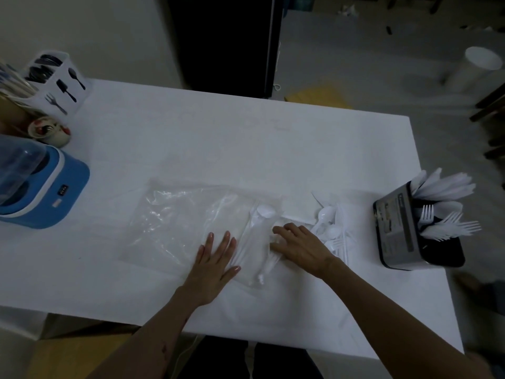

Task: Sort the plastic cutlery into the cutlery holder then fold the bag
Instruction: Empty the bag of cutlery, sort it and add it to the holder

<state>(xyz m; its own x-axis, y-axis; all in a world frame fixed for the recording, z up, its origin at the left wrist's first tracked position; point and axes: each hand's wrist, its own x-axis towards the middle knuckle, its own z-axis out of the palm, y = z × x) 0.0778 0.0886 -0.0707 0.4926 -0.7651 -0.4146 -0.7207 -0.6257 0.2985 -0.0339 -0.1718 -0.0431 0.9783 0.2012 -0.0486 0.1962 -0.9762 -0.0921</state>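
Bag [175,222] clear, crumpled, apparently holding spoons [262,214]

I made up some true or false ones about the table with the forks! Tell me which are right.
1. The left hand lies flat on the clear bag. True.
2. The cutlery holder is empty. False: white forks and other pieces stand in it.
3. Loose white spoons lie between the bag and the holder. True.
4. The blue appliance sits at the table's right edge. False: it is at the left edge.
5. The right hand is lifting a fork high. False: it rests low at the bag.
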